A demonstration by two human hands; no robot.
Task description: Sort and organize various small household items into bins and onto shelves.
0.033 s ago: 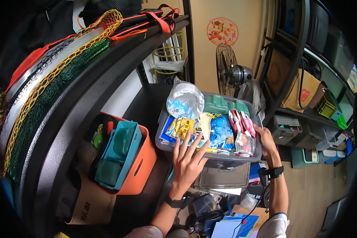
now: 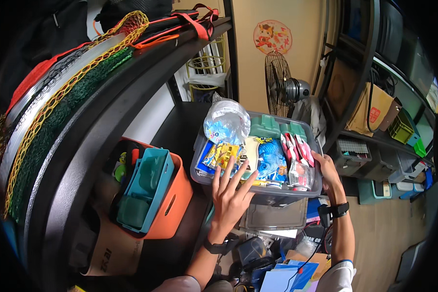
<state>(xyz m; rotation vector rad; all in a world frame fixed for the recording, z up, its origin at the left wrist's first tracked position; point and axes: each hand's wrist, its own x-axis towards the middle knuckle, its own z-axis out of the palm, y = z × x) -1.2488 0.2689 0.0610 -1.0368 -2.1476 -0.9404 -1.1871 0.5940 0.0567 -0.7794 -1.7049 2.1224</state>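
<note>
A grey plastic storage bin packed with goods is in front of me, partly over the shelf. My right hand grips its right side, the thumb by the rim. My left hand lies at the near side with fingers spread over the rim, next to a yellow packet. Inside the bin are a clear bag of white, round, stacked items, a blue packet, green plastic boxes, red-and-white packets and a small clear packet.
On the black shelf at left stands an orange bin holding a teal tray. Nets hang on the upper shelf edge. A fan stands behind. Below are a lidded box and blue folders. Another rack stands right.
</note>
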